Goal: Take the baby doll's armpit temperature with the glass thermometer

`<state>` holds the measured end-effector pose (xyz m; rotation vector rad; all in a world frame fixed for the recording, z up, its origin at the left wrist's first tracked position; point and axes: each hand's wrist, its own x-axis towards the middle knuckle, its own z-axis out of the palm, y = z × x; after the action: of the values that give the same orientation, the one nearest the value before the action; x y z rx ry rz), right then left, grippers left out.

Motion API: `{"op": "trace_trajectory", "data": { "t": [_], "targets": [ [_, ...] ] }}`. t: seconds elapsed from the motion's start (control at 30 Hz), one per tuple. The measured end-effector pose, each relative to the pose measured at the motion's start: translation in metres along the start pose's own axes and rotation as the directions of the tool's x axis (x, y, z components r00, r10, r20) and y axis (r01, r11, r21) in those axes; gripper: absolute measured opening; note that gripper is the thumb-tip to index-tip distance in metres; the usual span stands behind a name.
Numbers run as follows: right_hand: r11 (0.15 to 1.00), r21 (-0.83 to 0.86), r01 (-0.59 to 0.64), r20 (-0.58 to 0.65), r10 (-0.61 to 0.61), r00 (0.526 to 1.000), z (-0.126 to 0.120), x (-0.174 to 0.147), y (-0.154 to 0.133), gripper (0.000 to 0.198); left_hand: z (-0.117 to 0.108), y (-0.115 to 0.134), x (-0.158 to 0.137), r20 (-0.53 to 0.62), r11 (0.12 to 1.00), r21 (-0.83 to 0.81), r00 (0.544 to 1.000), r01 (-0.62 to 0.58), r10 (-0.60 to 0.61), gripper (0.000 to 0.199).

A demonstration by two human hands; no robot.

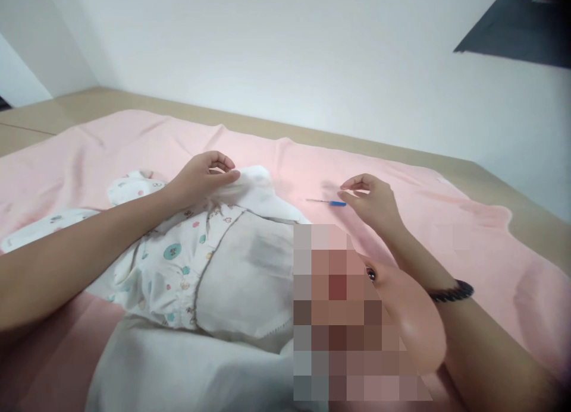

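Observation:
A baby doll [413, 317] lies on its back with its head toward the right, its face blurred out. It wears a white top [247, 269] and white patterned pants [173, 263]. My left hand [209, 173] is over the doll's far side, beside its white sleeve [256, 177]. Its fingers are slightly curled, apart from the thumb, and nothing shows between them. Beyond the doll's head, my right hand [368, 199] hovers with thumb and fingers a little apart. Close to its fingertips lies a thin stick with a blue handle [338, 203], its kind unclear.
A pink cloth [147, 132], wrinkled in places, covers a wooden surface [250, 126] that meets a white wall [285, 55]. A dark panel [526, 25] juts in at the top right. A black beaded bracelet [452, 293] circles my right wrist.

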<state>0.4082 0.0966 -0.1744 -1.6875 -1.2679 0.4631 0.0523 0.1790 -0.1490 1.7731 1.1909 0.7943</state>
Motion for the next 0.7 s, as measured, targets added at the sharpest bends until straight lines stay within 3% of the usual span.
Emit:
{"op": "trace_trajectory", "data": {
  "t": [0.07,0.1,0.2,0.23,0.3,0.4,0.5,0.6,0.7],
  "targets": [
    [1.0,0.019,0.013,0.181,-0.016,0.983,0.003,-0.007,-0.017,0.029,-0.002,-0.002,0.003,0.033,0.999,-0.03,0.999,0.033,-0.032,0.057],
    [0.999,0.039,-0.002,0.312,-0.01,0.95,0.006,-0.012,-0.024,0.034,-0.004,-0.003,0.004,0.069,0.998,-0.006,0.996,0.059,-0.058,0.067],
    [0.995,0.05,-0.085,0.644,0.033,0.765,0.014,-0.028,-0.042,0.051,-0.009,-0.003,0.004,0.232,0.983,0.155,0.964,0.098,-0.132,0.086],
    [0.993,0.042,-0.107,0.699,0.047,0.714,0.018,-0.032,-0.045,0.054,-0.011,-0.002,0.004,0.286,0.978,0.189,0.948,0.087,-0.14,0.084],
    [0.99,0.034,-0.137,0.751,0.065,0.657,0.024,-0.038,-0.051,0.056,-0.014,0.0,0.002,0.372,0.975,0.215,0.918,0.06,-0.139,0.064],
    [0.983,0.061,-0.174,0.757,0.068,0.65,0.03,-0.041,-0.054,0.051,-0.019,0.003,0.0,0.442,0.979,0.179,0.882,0.092,-0.164,0.037],
    [0.97,0.145,-0.194,0.72,0.031,0.693,0.029,-0.039,-0.056,0.047,-0.023,0.007,0.0,0.477,0.994,0.049,0.871,0.103,-0.114,0.028],
    [0.943,0.272,-0.193,0.7,-0.056,0.712,0.023,-0.04,-0.065,0.047,-0.031,0.015,0.002,0.448,0.997,-0.071,0.894,0.037,-0.001,0.023],
    [0.906,0.37,-0.207,0.709,-0.131,0.693,0.016,-0.049,-0.085,0.047,-0.051,0.025,0.002,0.318,0.989,-0.12,0.941,-0.084,0.118,0.023]
  ]
}}
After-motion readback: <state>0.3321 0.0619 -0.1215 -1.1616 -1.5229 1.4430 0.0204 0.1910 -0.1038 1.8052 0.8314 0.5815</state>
